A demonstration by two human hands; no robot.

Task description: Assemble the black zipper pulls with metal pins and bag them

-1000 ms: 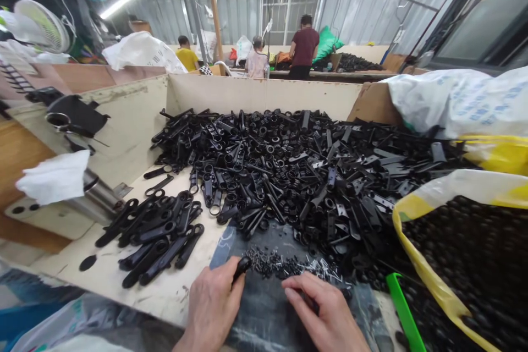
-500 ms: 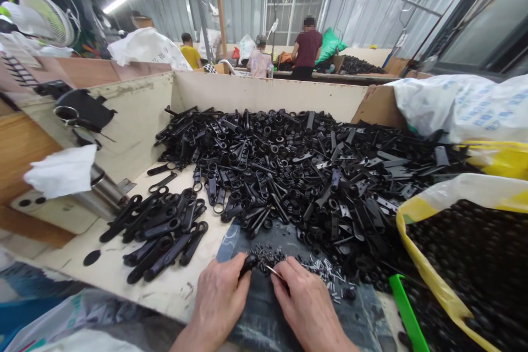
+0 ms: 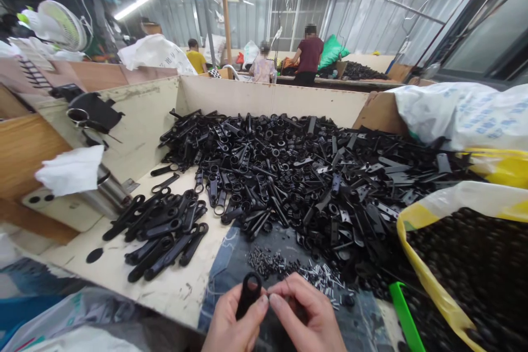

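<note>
My left hand is closed on a black plastic lever with a ring end, held upright at the bottom middle. My right hand pinches thumb and forefinger together right beside the lever's ring; what it pinches is too small to make out. Just beyond the hands lies a scatter of small metal pins on a dark cloth. A big heap of black plastic parts fills the table behind. To the left lies a smaller pile of long black levers.
A yellow-rimmed sack of black parts stands at the right with a green plastic strip beside it. White sacks lie at the far right. A steel cup with a white tissue sits left. Three people work at a far table.
Both hands have lifted off the pin pile and drawn back toward me. The left hand now holds the black lever upright, and the right fingertips have come to its ring end.
</note>
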